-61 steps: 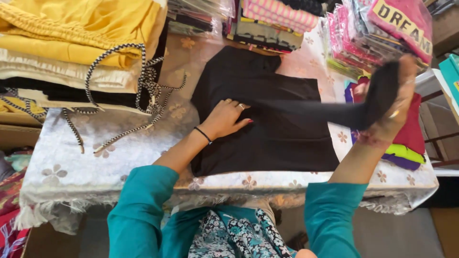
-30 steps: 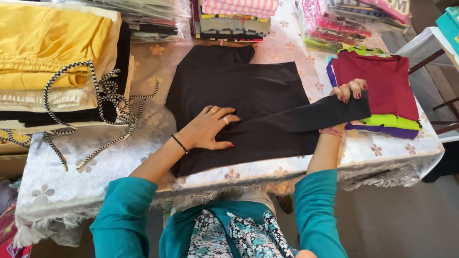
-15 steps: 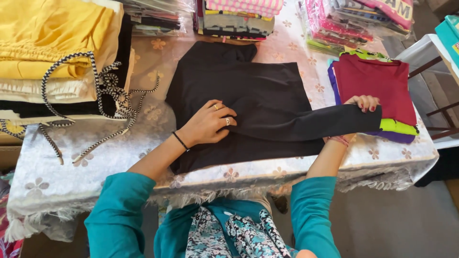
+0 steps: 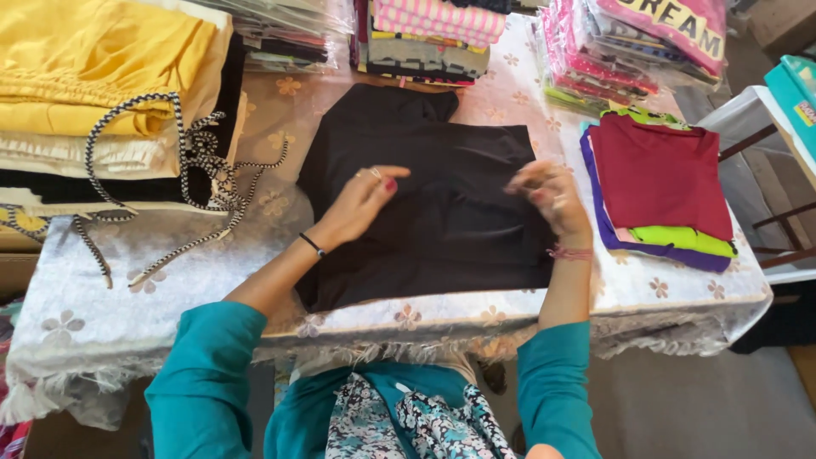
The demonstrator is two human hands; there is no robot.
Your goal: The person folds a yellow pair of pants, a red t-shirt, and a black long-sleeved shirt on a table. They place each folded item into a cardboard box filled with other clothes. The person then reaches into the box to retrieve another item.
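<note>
Over black garment (image 4: 442, 212): both hands (image 4: 361, 204)

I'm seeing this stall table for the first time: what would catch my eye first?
A black garment lies flat mid-table, with the left hand and right hand on it. At the left sits a yellow fabric stack with black-and-white cords trailing off it. To the right lies a folded maroon top on green and purple ones.
</note>
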